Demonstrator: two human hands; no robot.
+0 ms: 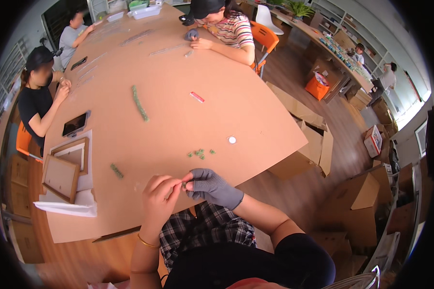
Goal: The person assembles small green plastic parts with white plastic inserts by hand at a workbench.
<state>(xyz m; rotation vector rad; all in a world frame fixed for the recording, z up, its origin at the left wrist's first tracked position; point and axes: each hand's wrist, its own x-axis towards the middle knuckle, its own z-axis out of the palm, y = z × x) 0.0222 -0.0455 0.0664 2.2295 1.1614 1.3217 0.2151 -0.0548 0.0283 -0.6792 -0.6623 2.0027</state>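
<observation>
Near the table's front edge, my bare left hand (158, 198) and my right hand (213, 188), in a grey fingerless glove, meet fingertip to fingertip. Both are closed in a pinch on something tiny and dark between them, too small to name. Just beyond my right hand lie several small green pieces (199, 153) in a loose cluster. A short green textured strip (116, 170) rests to the left of my hands. Farther off lies a longer, slightly curved green strip (140, 103). A round white disc (232, 139) sits beyond my right hand.
Wooden picture frames (61, 177) lie on white sheets at the left, below a dark tablet (75, 124). A red-and-white packet (197, 97) lies mid-table. Three people work around the brown table (255, 118). Open cardboard boxes (313, 144) stand on the floor at the right.
</observation>
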